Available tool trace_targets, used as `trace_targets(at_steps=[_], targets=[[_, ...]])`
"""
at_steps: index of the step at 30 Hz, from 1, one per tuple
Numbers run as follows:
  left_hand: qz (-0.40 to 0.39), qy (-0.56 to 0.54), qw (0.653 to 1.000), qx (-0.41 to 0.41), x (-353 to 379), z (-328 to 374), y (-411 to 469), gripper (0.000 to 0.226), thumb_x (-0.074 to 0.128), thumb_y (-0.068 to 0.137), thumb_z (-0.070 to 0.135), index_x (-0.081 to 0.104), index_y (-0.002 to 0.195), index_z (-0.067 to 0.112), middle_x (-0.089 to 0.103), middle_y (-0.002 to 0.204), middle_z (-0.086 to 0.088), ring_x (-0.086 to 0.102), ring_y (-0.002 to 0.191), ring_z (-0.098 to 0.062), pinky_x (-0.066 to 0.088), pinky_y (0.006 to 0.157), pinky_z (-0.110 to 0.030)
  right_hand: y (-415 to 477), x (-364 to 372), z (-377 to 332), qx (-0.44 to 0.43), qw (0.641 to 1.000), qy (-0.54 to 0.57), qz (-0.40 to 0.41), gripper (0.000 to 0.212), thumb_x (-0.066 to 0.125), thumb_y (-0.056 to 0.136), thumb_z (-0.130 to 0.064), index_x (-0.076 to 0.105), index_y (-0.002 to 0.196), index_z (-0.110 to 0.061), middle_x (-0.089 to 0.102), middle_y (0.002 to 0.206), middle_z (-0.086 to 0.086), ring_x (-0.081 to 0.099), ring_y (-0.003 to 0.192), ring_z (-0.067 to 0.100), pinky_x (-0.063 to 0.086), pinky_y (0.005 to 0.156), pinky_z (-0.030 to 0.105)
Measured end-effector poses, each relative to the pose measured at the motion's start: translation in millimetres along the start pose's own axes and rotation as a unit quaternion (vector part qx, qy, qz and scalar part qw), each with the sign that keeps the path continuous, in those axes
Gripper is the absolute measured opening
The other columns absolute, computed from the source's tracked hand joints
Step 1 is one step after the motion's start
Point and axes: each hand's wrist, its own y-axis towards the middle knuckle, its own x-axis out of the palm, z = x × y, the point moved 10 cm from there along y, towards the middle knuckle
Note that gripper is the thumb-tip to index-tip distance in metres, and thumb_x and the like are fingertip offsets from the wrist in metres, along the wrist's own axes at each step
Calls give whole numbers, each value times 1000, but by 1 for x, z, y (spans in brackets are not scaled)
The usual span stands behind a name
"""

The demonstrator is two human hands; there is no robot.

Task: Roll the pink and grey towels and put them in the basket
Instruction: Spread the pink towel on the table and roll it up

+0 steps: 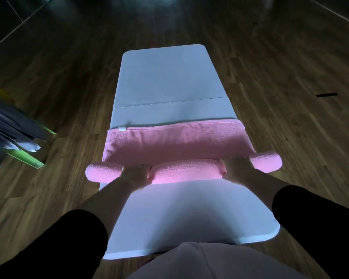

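Dim room, cool light falling from above: the white table glows brightest at lower centre, while the wooden floor sinks to near-black toward the upper corners, with a faint sheen at top centre. The pink towel carries a soft shadow band across its middle. Its rolled edge, the left hand and the right hand are washed pale. Wide-angle distortion bends the table's sides and the floorboards. Focus is soft throughout and smeared at the left edge; the black sleeves show no detail.

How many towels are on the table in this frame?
1: the pink towel lies part rolled across the white table. The dark cloth pile on the left, off the table, may hold others.
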Motion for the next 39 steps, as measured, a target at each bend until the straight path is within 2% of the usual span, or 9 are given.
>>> trace_targets(at_steps=[3, 7, 10, 17, 22, 26, 28, 34, 39], targets=[[-104, -72, 992, 3, 8, -7, -5, 30, 40, 86, 55, 52, 98, 30, 59, 99, 7, 54, 100, -23, 41, 84, -33, -2, 10, 7, 1, 992, 25, -125, 27, 44, 88, -47, 55, 108, -32, 59, 103, -6, 55, 111, 25, 40, 97, 39], [96, -30, 993, -60, -30, -17, -2, 45, 47, 95, 47, 46, 133, 24, 50, 135, -2, 46, 123, -28, 42, 97, -44, 10, -21, 18, 57, 997, 21, 57, 39, 43, 95, -44, 51, 130, -29, 55, 132, 1, 49, 123, 27, 41, 94, 42], [53, -66, 996, -20, -4, -1, 1, 63, 49, 91, 55, 36, 143, 21, 42, 146, -2, 38, 134, -25, 31, 111, -47, 10, 5, 9, 52, 995, 79, -7, 59, 54, 87, -46, 40, 140, -26, 45, 143, -1, 39, 133, 24, 31, 107, 46], [10, 50, 998, -37, -5, 1, 1, 55, 54, 89, 47, 41, 137, 23, 51, 135, -3, 47, 123, -25, 39, 97, -45, 6, 4, 4, 26, 1000, -13, 10, 43, 61, 84, -34, 49, 125, -27, 61, 115, -2, 53, 113, 24, 39, 92, 45], [-101, -4, 994, -29, -4, -1, -9, 48, 48, 87, 60, 53, 124, 29, 58, 121, 2, 53, 119, -25, 41, 93, -31, 4, 8, 6, -7, 988, 38, -147, 44, 55, 82, -39, 54, 125, -32, 57, 101, -9, 55, 109, 22, 47, 95, 36], [132, -12, 989, -66, -46, -14, -7, 40, 50, 91, 49, 58, 125, 29, 61, 120, -1, 55, 110, -26, 45, 87, -36, 20, -25, 30, 88, 992, 65, 60, 38, 50, 91, -52, 57, 124, -34, 63, 122, -2, 55, 116, 24, 46, 94, 36], [167, -112, 978, -64, -41, -15, -8, 33, 49, 94, 45, 62, 118, 26, 65, 113, -3, 59, 104, -28, 46, 83, -36, 21, -11, 29, 86, 985, 139, 52, 41, 45, 92, -57, 59, 118, -30, 65, 116, -1, 58, 110, 26, 45, 89, 34], [63, -19, 998, 8, -3, 2, -7, 65, 65, 80, 49, 44, 136, 23, 56, 131, 1, 51, 123, -24, 40, 102, -39, 10, 8, 18, -13, 997, 70, 29, 66, 66, 73, -42, 48, 134, -25, 57, 131, -2, 53, 119, 25, 41, 100, 42], [-62, -51, 997, 3, 3, -1, -3, 46, 60, 82, 41, 50, 126, 29, 61, 118, 4, 57, 112, -21, 45, 91, -35, 10, 10, 14, -27, 993, 33, -109, 46, 60, 78, -30, 53, 124, -29, 64, 109, -7, 59, 99, 19, 45, 75, 26]])
